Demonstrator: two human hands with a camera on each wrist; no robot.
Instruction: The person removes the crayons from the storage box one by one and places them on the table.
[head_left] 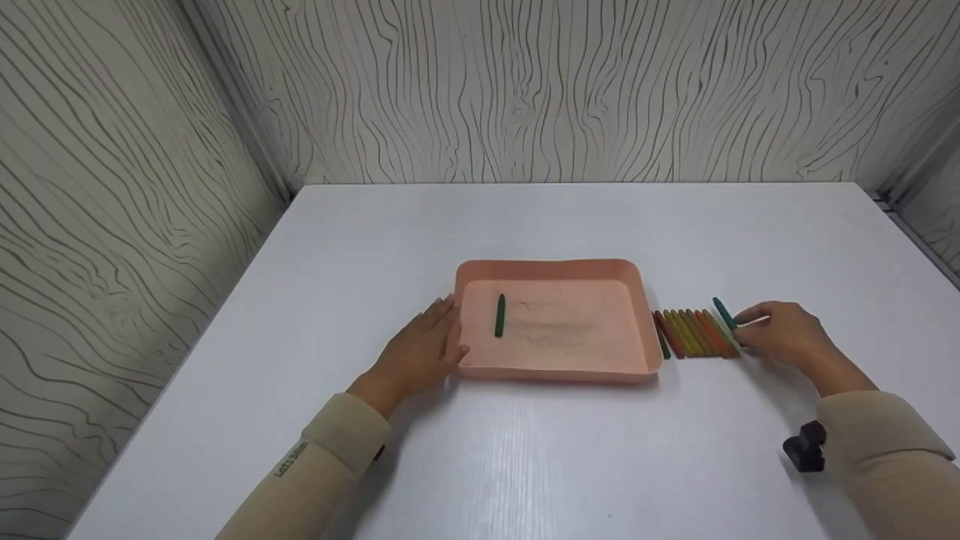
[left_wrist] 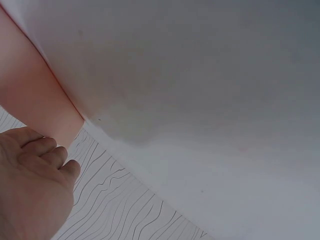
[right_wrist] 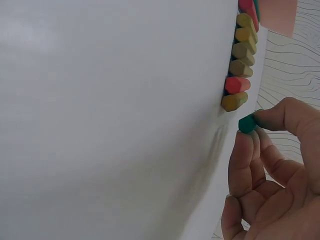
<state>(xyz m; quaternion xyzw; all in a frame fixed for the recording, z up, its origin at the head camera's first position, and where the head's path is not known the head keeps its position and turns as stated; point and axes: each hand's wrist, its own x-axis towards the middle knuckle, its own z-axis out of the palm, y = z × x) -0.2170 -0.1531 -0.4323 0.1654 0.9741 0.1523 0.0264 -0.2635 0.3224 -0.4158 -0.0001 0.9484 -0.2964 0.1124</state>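
Observation:
My right hand (head_left: 787,334) pinches a teal crayon (head_left: 724,312) between thumb and fingertips, at the right end of a row of crayons (head_left: 694,334). In the right wrist view the teal crayon (right_wrist: 247,123) shows end-on beside the yellowish last one of the row. The row lies side by side on the table against the tray's right wall, in dark green, red, yellow and orange shades. My left hand (head_left: 420,345) rests with extended fingers against the left wall of a shallow pink tray (head_left: 555,374). A single dark green crayon (head_left: 500,316) lies inside the tray, toward its left.
The white table (head_left: 525,457) ends at a wood-grain patterned wall (head_left: 525,90) behind, with another such panel (head_left: 112,225) at the left. Dark smudges mark the tray floor. A black device (head_left: 806,448) sits at the right sleeve's cuff.

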